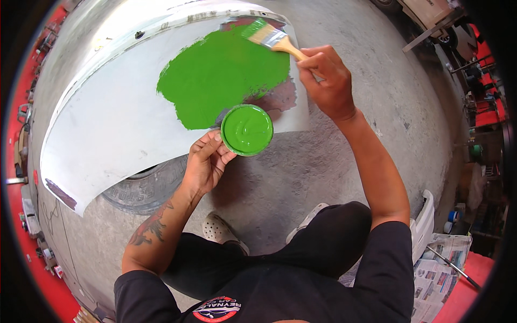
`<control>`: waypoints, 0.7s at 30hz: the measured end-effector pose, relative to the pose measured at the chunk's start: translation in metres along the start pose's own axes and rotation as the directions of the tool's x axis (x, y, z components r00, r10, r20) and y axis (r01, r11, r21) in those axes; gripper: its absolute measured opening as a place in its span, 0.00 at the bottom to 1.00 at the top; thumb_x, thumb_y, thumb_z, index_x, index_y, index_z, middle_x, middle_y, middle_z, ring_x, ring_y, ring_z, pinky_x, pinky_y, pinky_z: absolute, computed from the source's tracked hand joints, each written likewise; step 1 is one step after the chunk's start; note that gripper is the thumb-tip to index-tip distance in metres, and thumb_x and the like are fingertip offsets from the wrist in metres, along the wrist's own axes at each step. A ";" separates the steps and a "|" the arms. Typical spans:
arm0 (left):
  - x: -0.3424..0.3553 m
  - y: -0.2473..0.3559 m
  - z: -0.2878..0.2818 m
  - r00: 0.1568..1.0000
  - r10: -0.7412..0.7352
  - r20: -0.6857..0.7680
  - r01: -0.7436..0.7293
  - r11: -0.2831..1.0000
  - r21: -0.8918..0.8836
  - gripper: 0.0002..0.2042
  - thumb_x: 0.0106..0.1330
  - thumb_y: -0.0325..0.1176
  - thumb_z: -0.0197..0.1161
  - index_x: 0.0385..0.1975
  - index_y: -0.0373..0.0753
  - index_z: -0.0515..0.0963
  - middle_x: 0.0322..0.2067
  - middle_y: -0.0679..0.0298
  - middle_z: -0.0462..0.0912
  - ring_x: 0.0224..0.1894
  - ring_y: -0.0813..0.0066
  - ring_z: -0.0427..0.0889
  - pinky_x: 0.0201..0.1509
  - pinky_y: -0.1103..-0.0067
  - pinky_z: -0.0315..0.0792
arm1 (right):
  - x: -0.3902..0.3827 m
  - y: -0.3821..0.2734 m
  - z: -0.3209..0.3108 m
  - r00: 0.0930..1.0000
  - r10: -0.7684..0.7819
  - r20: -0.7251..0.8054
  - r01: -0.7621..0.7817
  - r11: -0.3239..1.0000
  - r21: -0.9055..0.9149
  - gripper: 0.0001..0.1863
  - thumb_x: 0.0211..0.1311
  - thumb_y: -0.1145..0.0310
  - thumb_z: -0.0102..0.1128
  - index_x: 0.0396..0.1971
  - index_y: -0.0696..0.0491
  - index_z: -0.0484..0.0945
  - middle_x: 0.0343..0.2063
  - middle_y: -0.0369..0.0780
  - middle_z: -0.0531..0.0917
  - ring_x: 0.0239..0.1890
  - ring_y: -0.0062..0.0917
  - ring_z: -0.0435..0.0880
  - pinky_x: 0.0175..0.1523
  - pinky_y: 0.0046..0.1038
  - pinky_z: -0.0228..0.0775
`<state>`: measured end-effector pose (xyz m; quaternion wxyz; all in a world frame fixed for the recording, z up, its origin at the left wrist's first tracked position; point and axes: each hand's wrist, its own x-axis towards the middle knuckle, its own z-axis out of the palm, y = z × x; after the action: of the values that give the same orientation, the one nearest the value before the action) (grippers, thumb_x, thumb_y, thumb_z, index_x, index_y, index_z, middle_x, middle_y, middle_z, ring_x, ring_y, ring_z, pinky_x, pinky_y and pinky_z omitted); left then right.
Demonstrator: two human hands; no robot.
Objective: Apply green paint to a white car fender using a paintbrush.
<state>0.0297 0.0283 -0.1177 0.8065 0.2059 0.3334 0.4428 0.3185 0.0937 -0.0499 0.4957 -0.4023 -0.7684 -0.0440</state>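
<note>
A pale grey car body panel [102, 118] lies ahead of me over a tyre [137, 194], with a large green painted patch [210, 70] edged by purplish-grey areas near its right end. My left hand [207, 161] grips a round tin of green paint [246, 131] from its lower left, over the panel's near edge. My right hand [328, 81] is closed on the wooden handle of a flat paintbrush [269, 36], whose green-tipped bristles rest at the upper right of the green patch.
A vehicle part [414, 13] and metal bar stand at the upper right. A white curved piece [423, 220], newspapers [436, 280] and a rod lie at the lower right. Red-edged clutter lines both sides. Concrete floor [377, 161] surrounds the panel; my feet are below it.
</note>
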 end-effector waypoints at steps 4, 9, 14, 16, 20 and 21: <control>0.001 0.000 0.001 1.000 -0.009 -0.011 0.009 1.000 -0.006 0.08 0.70 0.30 0.53 0.41 0.32 0.74 0.38 0.59 0.82 0.39 0.73 0.83 0.45 0.77 0.81 | -0.013 0.003 -0.016 0.993 0.081 -0.084 -0.085 0.995 -0.050 0.08 0.49 0.81 0.63 0.27 0.55 0.75 0.31 0.39 0.79 0.32 0.30 0.80 0.34 0.25 0.73; 0.000 -0.003 -0.005 0.999 -0.039 -0.012 0.039 0.999 -0.003 0.07 0.70 0.30 0.53 0.40 0.33 0.74 0.37 0.59 0.82 0.39 0.73 0.84 0.45 0.77 0.81 | 0.011 -0.016 0.004 0.998 -0.003 -0.063 0.004 1.000 0.009 0.07 0.52 0.83 0.64 0.28 0.56 0.76 0.34 0.41 0.80 0.35 0.25 0.82 0.39 0.23 0.75; 0.000 -0.001 0.000 0.999 -0.037 0.020 0.036 0.999 0.026 0.08 0.70 0.31 0.53 0.40 0.32 0.72 0.39 0.59 0.80 0.41 0.74 0.82 0.48 0.79 0.79 | 0.006 -0.001 0.014 0.996 0.044 -0.073 -0.045 0.999 -0.012 0.07 0.49 0.81 0.63 0.26 0.54 0.75 0.30 0.40 0.79 0.32 0.30 0.80 0.34 0.27 0.73; 0.000 -0.001 -0.002 0.999 -0.036 0.007 0.035 0.999 0.030 0.08 0.70 0.31 0.53 0.40 0.32 0.72 0.39 0.59 0.80 0.41 0.74 0.82 0.48 0.79 0.79 | 0.003 -0.009 0.005 0.992 0.071 -0.101 -0.071 0.997 0.006 0.07 0.49 0.81 0.63 0.26 0.54 0.75 0.29 0.40 0.78 0.32 0.31 0.80 0.35 0.27 0.73; 0.002 -0.004 -0.014 0.995 -0.053 0.082 0.053 0.999 0.004 0.09 0.70 0.30 0.52 0.42 0.31 0.72 0.39 0.58 0.80 0.41 0.73 0.82 0.48 0.79 0.79 | 0.017 -0.023 0.010 0.975 0.106 -0.193 -0.084 0.989 0.120 0.07 0.48 0.81 0.63 0.26 0.55 0.75 0.28 0.40 0.78 0.31 0.32 0.80 0.35 0.28 0.73; 0.002 -0.005 -0.011 0.994 -0.059 0.088 0.059 0.998 0.006 0.09 0.70 0.30 0.52 0.42 0.31 0.72 0.39 0.58 0.80 0.41 0.73 0.82 0.48 0.79 0.79 | 0.019 -0.024 0.015 0.975 0.108 -0.195 -0.087 0.990 0.112 0.07 0.48 0.81 0.63 0.26 0.55 0.75 0.28 0.40 0.78 0.31 0.32 0.80 0.35 0.28 0.73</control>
<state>0.0258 0.0281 -0.1290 0.8327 0.2167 0.3042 0.4088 0.2878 0.0954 -0.0348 0.5924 -0.4070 -0.6950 -0.0204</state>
